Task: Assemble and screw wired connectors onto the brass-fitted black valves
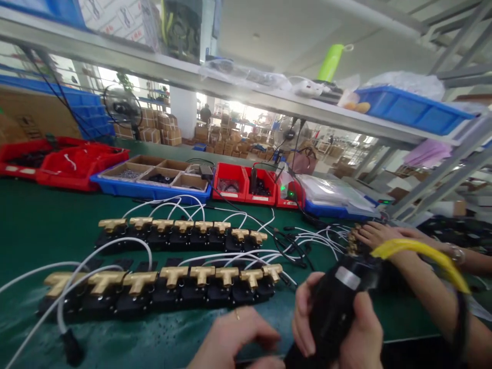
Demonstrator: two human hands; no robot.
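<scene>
My right hand [338, 328] is wrapped round a black handheld tool [332, 307] with a silver label, tilted up to the right; a yellow hose [426, 253] arches from its top end. My left hand [238, 335] is low in the middle, left of the tool, its fingers curled; whatever they may hold is cut off by the lower edge. Beyond it stretch two rows of black units topped with brass tee fittings, a front row [202, 277] and a back row [180, 225]. White cables [144, 241] run from the units, one ending in a black connector [72, 346].
Another person's hands [378, 236] touch brass parts on the green table [23, 220] at the right. Red bins [229, 193] and a blue divided tray [154, 192] line the back. A shelf [246, 84] with a blue tray crosses above; black cables lie right of the units.
</scene>
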